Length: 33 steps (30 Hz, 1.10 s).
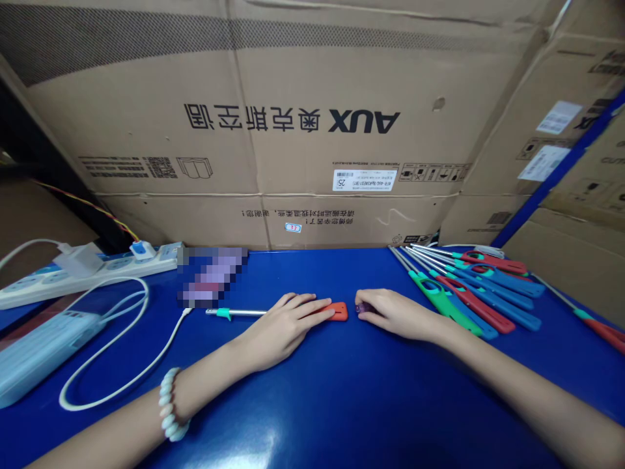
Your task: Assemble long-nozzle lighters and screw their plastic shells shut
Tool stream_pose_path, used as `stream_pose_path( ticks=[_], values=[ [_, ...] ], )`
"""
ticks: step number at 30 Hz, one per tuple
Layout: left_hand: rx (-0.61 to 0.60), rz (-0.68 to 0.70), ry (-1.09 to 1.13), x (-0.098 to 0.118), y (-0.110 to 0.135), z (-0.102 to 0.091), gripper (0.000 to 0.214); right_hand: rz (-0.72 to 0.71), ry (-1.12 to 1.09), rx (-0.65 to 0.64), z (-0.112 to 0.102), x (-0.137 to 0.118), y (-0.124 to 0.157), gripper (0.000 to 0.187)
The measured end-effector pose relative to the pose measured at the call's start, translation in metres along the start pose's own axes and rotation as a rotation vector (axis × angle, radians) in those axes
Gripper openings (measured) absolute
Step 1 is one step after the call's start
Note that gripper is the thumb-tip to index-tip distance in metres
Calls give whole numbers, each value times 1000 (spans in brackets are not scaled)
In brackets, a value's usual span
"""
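Note:
A long-necked lighter with an orange handle point(340, 312) and a metal barrel point(249, 313) lies sideways on the blue table. My left hand point(286, 324) is laid over its middle, fingers draped across the handle and gripping it against the table; the trigger part is hidden beneath. Just right of the handle's end, my right hand point(385, 312) is closed in a pinch around a small purple see-through piece point(362, 308). That piece is mostly covered by the fingers, so its kind is unclear. It appears apart from the lighter.
Several green, red and blue lighters point(473, 293) lie fanned out at the right, with another red one point(605, 333) near the edge. A power strip point(117, 264), a pale power bank point(49, 355) and a white cable point(146, 387) occupy the left. Cardboard point(293, 78) walls the back.

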<state>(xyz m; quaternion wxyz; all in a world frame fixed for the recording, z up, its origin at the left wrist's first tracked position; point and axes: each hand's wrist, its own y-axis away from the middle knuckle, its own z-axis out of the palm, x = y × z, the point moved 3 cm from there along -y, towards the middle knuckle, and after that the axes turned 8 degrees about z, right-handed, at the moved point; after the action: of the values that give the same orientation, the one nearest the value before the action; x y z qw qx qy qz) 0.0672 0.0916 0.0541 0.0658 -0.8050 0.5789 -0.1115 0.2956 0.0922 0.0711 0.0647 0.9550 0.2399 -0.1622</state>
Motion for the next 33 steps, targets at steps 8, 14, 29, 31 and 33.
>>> stream_pose_path(
  ticks=[8,14,29,31,33],
  values=[
    [1,-17,23,-1,0,1,52,-100,82,282,-24,3,2,15],
    [31,-10,23,0,2,1,50,-160,268,282,-16,11,-1,26],
    [78,-211,-137,-15,8,-20,40,-249,182,339,5,-20,-1,28],
    [59,-222,-143,-18,9,-21,35,-271,198,346,13,-27,-3,32],
    [51,-231,-140,-20,9,-20,28,-291,231,346,21,-32,-6,33]
  ],
)
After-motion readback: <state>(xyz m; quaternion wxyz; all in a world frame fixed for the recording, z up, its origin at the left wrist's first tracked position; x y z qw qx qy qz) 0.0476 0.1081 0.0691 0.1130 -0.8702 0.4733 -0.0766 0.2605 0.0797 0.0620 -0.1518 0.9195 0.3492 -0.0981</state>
